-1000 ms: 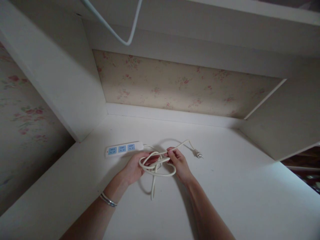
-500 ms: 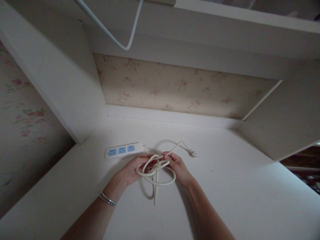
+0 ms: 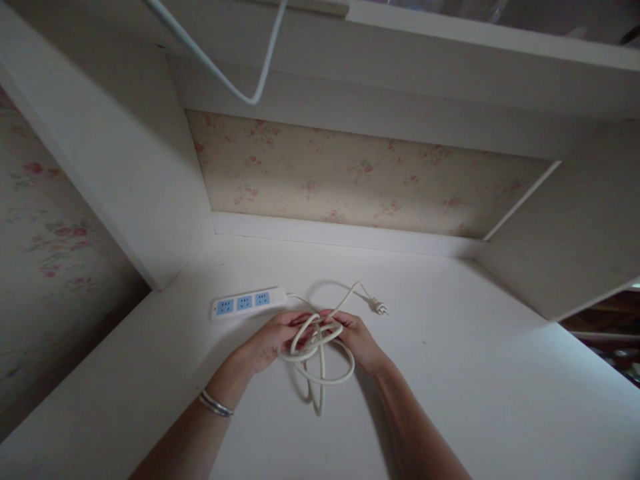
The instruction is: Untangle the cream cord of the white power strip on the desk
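A loosely looped, cream-coloured power cord [image 3: 323, 381] hangs in several coils between my two hands. My left hand [image 3: 274, 341] is closed on the coils from the left side, with a silver bangle at its wrist. From the right, my right hand [image 3: 356, 337] pinches the cord near the top of the bundle; the loops partly hide the fingers of both hands. Beyond my left hand lies a white power strip [image 3: 248, 303] with three blue socket panels, its cord running into the bundle. The plug [image 3: 379, 307] at the cord's end is on the tabletop, beyond my right hand.
The white tabletop [image 3: 450, 387] is bounded by side panels and a low back ledge [image 3: 320, 230]. Floral wallpaper [image 3: 360, 177] shows behind it. A shelf [image 3: 450, 33] runs overhead, and a pale bent rod or cable [image 3: 253, 100] hangs at the upper left.
The coils have shifted and hang slightly lower and to the right. The plug has been drawn a little to the left. Both hands keep hold of the cord.
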`<state>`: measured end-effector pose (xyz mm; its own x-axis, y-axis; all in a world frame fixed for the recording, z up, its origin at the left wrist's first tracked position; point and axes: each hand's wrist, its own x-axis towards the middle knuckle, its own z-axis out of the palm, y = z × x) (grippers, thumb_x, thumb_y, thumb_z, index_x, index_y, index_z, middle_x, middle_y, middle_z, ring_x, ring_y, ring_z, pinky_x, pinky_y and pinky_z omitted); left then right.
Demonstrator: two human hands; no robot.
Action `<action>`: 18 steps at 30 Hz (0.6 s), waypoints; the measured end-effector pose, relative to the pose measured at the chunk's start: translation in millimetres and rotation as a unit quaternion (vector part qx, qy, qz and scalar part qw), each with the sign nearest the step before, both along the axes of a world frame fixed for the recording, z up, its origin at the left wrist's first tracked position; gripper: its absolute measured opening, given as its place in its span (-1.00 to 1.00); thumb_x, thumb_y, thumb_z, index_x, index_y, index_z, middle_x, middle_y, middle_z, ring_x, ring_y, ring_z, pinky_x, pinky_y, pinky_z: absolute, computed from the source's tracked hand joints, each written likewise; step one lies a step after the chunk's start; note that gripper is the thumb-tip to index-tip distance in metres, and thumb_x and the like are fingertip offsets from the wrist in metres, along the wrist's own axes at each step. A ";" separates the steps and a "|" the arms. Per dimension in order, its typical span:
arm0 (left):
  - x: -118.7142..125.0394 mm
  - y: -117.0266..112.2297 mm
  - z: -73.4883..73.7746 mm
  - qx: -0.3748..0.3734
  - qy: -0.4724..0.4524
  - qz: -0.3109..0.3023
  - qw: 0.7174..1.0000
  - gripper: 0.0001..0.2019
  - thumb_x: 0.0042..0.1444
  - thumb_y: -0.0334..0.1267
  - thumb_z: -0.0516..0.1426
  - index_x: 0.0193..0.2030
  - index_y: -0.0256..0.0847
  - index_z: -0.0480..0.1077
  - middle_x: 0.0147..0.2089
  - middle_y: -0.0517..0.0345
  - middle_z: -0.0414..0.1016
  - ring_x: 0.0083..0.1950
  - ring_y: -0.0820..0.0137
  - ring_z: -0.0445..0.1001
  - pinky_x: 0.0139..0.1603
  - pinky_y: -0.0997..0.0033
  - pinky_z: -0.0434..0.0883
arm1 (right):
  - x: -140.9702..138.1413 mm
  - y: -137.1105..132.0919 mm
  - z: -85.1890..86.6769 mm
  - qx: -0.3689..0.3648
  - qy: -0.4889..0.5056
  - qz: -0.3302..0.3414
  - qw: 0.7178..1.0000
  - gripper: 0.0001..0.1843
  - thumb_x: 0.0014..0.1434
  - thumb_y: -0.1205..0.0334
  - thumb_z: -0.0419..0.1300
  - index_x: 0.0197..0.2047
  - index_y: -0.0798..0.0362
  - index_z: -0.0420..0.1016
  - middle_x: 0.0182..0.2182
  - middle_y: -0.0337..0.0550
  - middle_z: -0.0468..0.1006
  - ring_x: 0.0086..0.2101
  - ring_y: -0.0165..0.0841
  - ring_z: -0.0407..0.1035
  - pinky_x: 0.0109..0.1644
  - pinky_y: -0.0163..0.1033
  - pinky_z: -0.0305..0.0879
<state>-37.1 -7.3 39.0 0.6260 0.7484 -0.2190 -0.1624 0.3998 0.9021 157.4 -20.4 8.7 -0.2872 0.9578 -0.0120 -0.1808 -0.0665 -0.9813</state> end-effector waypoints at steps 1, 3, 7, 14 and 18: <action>0.1 -0.2 1.0 0.002 0.003 -0.004 1.000 -0.62 -0.05 -0.28 0.28 -0.04 -0.27 0.50 -0.30 0.09 0.50 -0.43 0.54 0.33 -0.43 0.57 0.20 | -0.3 -0.4 0.1 0.002 0.004 0.002 1.000 -0.66 0.10 0.02 0.27 -0.12 0.05 0.57 -0.26 -0.12 0.60 -0.23 -0.29 0.44 -0.03 -0.14 0.26; 0.6 0.3 0.2 0.002 0.009 -0.007 1.000 -0.63 -0.04 -0.27 0.27 -0.04 -0.27 0.50 -0.32 0.11 0.49 -0.44 0.54 0.32 -0.44 0.56 0.18 | -1.2 -0.9 -0.5 0.003 0.008 0.005 1.000 -0.68 0.10 0.04 0.27 -0.13 0.06 0.57 -0.26 -0.12 0.60 -0.21 -0.28 0.45 -0.01 -0.14 0.26; 4.9 4.0 -10.7 -0.014 0.012 0.016 1.000 -0.69 -0.06 -0.29 0.26 -0.13 -0.31 0.52 -0.37 0.12 0.47 -0.48 0.56 0.29 -0.45 0.55 0.17 | -3.4 -0.2 -2.7 -0.028 0.048 -0.030 0.998 -0.66 0.05 0.08 0.33 -0.12 0.05 0.54 -0.37 -0.19 0.57 -0.34 -0.38 0.43 -0.16 -0.24 0.31; 6.4 7.7 -17.9 -0.021 -0.022 0.038 0.999 -0.75 -0.10 -0.36 0.24 -0.22 -0.33 0.52 -0.40 0.14 0.45 -0.50 0.57 0.27 -0.48 0.55 0.10 | 9.8 4.5 11.7 -0.054 0.331 -0.151 0.930 -0.81 0.13 0.08 0.28 -0.29 0.00 0.43 -0.70 -0.51 0.15 -0.72 -0.62 -0.08 -0.52 -0.43 0.17; 1.9 8.4 -9.9 -0.014 -0.018 0.076 0.997 -0.77 -0.10 -0.34 0.25 -0.24 -0.34 0.52 -0.42 0.14 0.43 -0.49 0.55 0.26 -0.46 0.53 0.11 | 32.2 8.1 15.5 -0.037 0.421 -0.213 0.881 -0.83 0.18 0.11 0.23 -0.32 0.02 0.41 -0.71 -0.52 0.15 -0.74 -0.61 -0.10 -0.49 -0.42 0.24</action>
<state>-35.2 1.1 29.0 0.5138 0.8291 -0.2206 -0.2559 0.3935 0.8830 189.6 -12.4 24.2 0.1612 0.9864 -0.0330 -0.8668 0.1255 -0.4826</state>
